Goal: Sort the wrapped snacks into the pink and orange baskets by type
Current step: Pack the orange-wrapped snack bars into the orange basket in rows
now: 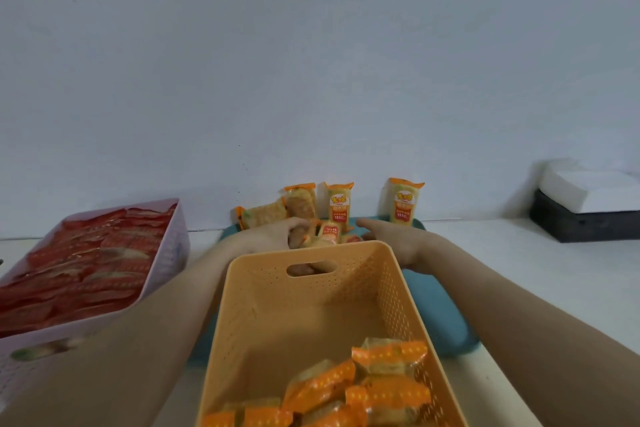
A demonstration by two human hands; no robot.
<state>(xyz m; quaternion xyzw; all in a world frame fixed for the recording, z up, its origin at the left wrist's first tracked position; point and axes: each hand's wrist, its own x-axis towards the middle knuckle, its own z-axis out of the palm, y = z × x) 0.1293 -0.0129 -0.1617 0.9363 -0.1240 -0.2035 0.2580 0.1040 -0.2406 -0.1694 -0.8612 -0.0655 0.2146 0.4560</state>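
An orange basket (388, 288) stands in the near centre with several orange-wrapped snacks (388, 388) at its near end. A pink basket (173, 253) at the left is full of red-wrapped snacks (97, 263). Behind the orange basket's far rim, my left hand (273, 236) curls its fingers round an orange-wrapped snack (327, 232) on the teal tray (436, 305). My right hand (394, 239) reaches in from the right, fingers extended toward another small pack (350, 238); its lower fingers are hidden by the rim. Several orange packs (339, 206) lean against the wall.
A white wall rises right behind the tray. At the far right a dark box (585, 222) carries a white block (592, 187). The table top (512, 253) is white.
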